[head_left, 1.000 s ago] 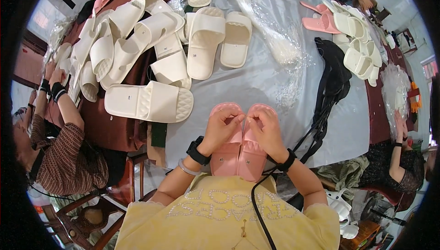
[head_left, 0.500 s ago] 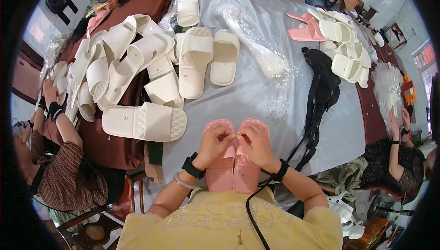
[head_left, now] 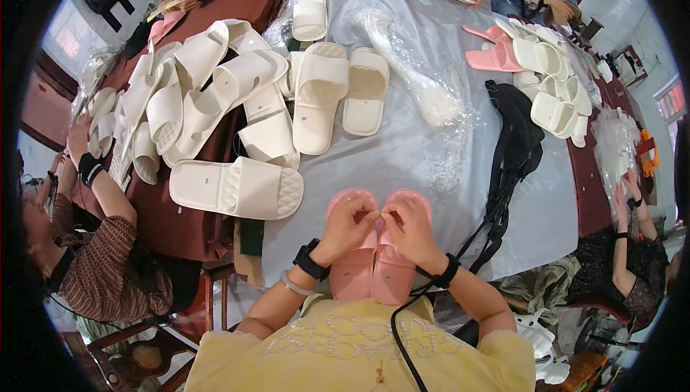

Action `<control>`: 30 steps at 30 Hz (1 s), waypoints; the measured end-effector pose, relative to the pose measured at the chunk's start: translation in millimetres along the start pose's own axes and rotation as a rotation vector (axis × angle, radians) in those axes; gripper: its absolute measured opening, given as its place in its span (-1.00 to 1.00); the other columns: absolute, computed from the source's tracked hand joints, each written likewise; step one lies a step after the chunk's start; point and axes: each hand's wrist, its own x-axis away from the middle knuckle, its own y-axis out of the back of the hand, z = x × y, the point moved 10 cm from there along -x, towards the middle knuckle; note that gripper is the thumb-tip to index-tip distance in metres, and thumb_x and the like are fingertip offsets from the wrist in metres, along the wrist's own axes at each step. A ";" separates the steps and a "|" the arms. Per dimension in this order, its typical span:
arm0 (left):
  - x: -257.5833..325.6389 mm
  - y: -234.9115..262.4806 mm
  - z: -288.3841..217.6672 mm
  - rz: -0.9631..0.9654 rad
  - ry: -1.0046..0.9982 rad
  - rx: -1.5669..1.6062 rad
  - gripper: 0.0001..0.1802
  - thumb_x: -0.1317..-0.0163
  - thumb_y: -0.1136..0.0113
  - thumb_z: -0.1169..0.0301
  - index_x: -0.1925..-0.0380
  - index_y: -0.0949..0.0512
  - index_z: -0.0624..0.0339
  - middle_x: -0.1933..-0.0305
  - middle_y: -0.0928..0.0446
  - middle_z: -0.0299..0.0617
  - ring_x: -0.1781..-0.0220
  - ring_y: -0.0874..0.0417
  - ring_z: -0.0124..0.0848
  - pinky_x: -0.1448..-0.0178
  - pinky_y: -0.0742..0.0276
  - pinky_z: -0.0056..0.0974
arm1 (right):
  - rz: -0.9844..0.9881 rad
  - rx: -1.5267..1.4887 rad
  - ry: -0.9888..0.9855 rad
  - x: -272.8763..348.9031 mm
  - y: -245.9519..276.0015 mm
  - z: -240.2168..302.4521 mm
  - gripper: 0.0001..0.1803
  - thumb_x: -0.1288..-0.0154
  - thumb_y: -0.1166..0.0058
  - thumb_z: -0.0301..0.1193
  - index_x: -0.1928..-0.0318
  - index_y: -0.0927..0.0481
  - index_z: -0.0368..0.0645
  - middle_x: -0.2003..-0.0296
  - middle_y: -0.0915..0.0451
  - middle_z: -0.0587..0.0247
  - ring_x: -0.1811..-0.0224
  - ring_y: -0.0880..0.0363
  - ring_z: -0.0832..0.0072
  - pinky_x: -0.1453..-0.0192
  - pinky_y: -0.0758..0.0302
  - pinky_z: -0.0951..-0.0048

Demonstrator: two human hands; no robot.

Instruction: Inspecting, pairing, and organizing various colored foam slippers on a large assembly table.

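A pair of pink slippers, the left one (head_left: 351, 282) and the right one (head_left: 392, 288), lies side by side at the table's near edge, against my body. My left hand (head_left: 345, 232) rests over the left slipper's strap, thumb and fingers pinched together by its inner edge. Mirroring it, my right hand (head_left: 412, 232) pinches at the right slipper's inner edge. The fingertips nearly meet over the gap between the slippers. Whatever they grip is too small or hidden to make out. A large white slipper (head_left: 237, 188) lies sideways just left of my hands.
A heap of white slippers (head_left: 205, 97) covers the left side. Clear plastic bags (head_left: 431, 101) lie mid-table, with a black strapped bag (head_left: 514, 137) to their right. More white slippers (head_left: 553, 112) and a pink slipper (head_left: 496, 56) are at far right. Co-workers sit around the grey-covered table (head_left: 402, 162).
The whole view has shifted slightly, so everything sits a little further right. My hands keep their pinch over the pink slippers, with only slight finger movement.
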 end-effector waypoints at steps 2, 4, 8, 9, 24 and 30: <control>-1.0 -0.3 0.4 0.008 -0.002 0.003 -0.91 -0.08 -0.15 0.52 0.48 -0.46 0.32 0.45 -0.44 -0.19 0.43 -0.45 -0.41 0.32 -0.39 -0.39 | 0.022 -0.017 -0.023 0.2 -1.6 -2.5 -0.89 -0.10 -0.07 -0.46 0.34 -0.48 -0.19 0.36 -0.49 0.16 0.21 -0.42 0.20 0.05 -0.28 0.26; -2.1 -2.9 1.8 0.017 -0.001 0.007 -0.90 -0.09 -0.15 0.51 0.47 -0.46 0.32 0.44 -0.45 -0.19 0.42 -0.45 -0.42 0.31 -0.40 -0.39 | 0.012 -0.019 -0.018 -0.4 -0.6 -2.6 -0.89 -0.10 -0.07 -0.47 0.34 -0.48 -0.20 0.36 -0.48 0.15 0.22 -0.42 0.19 0.06 -0.28 0.26; 0.0 8.8 5.7 -0.133 0.009 0.196 -0.91 -0.11 -0.15 0.49 0.43 -0.48 0.31 0.37 -0.48 -0.18 0.39 -0.46 -0.43 0.31 -0.39 -0.39 | -0.055 -0.053 -0.004 -0.2 4.5 -1.5 -0.91 -0.12 -0.05 -0.49 0.35 -0.47 -0.22 0.39 -0.47 0.13 0.26 -0.40 0.17 0.11 -0.29 0.25; 1.9 14.0 5.7 -0.185 0.006 0.167 -0.90 -0.12 -0.15 0.49 0.41 -0.49 0.31 0.35 -0.48 -0.18 0.38 -0.46 -0.43 0.30 -0.40 -0.39 | -0.047 -0.058 -0.016 -0.1 3.5 -2.8 -0.91 -0.12 -0.05 -0.49 0.35 -0.47 -0.22 0.39 -0.47 0.13 0.26 -0.40 0.17 0.11 -0.29 0.25; 1.5 11.8 4.7 -0.165 0.007 0.208 -0.89 -0.07 -0.15 0.56 0.40 -0.45 0.36 0.33 -0.44 -0.15 0.29 -0.50 -0.37 0.21 -0.50 -0.38 | 0.019 -0.041 -0.055 -3.8 -1.0 1.0 -0.94 -0.11 -0.03 -0.52 0.39 -0.45 -0.23 0.39 -0.44 0.13 0.26 -0.37 0.18 0.15 -0.32 0.27; -0.7 -1.3 2.2 0.025 0.015 0.098 -0.88 -0.19 -0.11 0.49 0.32 -0.47 0.33 0.23 -0.42 -0.21 0.23 -0.48 -0.50 0.15 -0.48 -0.41 | 0.036 -0.026 -0.036 -3.6 -3.9 -0.2 -0.93 -0.12 -0.02 -0.52 0.37 -0.44 -0.23 0.35 -0.44 0.12 0.22 -0.36 0.17 0.10 -0.30 0.27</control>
